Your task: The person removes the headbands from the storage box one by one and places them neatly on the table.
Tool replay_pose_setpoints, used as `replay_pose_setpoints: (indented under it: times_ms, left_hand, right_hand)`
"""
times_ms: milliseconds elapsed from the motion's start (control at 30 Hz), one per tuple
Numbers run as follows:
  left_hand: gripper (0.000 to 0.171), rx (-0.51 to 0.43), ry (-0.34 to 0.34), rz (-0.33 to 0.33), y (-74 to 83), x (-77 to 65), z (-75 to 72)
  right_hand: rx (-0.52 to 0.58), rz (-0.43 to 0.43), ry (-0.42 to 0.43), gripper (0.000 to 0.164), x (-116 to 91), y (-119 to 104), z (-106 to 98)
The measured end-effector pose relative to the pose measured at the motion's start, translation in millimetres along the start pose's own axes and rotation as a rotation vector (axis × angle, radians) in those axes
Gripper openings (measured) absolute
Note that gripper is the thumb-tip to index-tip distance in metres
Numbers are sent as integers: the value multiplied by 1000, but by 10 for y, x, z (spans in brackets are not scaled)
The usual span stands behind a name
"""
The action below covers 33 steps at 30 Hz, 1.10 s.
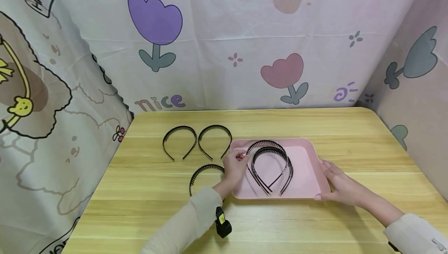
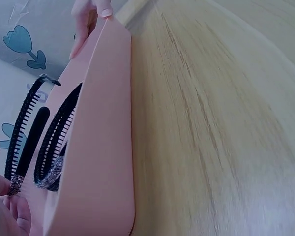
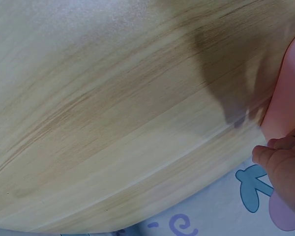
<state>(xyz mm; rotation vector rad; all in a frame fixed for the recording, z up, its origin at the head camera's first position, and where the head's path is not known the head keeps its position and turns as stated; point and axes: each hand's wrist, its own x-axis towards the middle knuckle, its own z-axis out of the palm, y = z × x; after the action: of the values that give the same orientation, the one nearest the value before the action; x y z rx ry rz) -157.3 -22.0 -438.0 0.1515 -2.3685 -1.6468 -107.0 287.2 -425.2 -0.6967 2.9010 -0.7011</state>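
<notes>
My left hand (image 1: 235, 166) pinches a black toothed headband (image 1: 263, 142) near one end, over the left part of a pink tray (image 1: 305, 168). In the left wrist view that headband (image 2: 20, 123) stands tilted, with a glittery band by the fingertips. Other black headbands (image 2: 53, 140) lie nested together in the tray, overlapped by the held one in the head view. My right hand (image 1: 344, 188) rests against the tray's right side, thumb at the near corner and fingers extended along the wall. The right wrist view shows this hand (image 3: 285, 164) beside the tray wall (image 3: 287, 98).
Two headbands lie side by side at the back left, one left (image 1: 179, 127) and one right (image 1: 214, 126). A third headband (image 1: 206, 166) lies nearer, partly hidden by my left hand. Patterned cloth (image 1: 217, 20) hangs behind the wooden table (image 1: 140, 207).
</notes>
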Motion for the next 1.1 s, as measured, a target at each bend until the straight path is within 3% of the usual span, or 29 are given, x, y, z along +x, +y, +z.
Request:
replay_pose_setpoints:
  times_ms: [267,500,733,1100]
  left_hand:
    - [14,-5,13,39,62,30,-155]
    - [13,1,10,30,50,53,-282]
    - [13,28,11,75,9,74,-440]
    - [13,30,-17,32,-76,128,-720]
  right_hand:
    - [-4,-13,-1,105,3,24,7]
    - [-17,-15,12,104,7,5,-1]
    - [-12,-26,21,104,-11,22,5]
    - [-13,-6,11,105,-16,27,14]
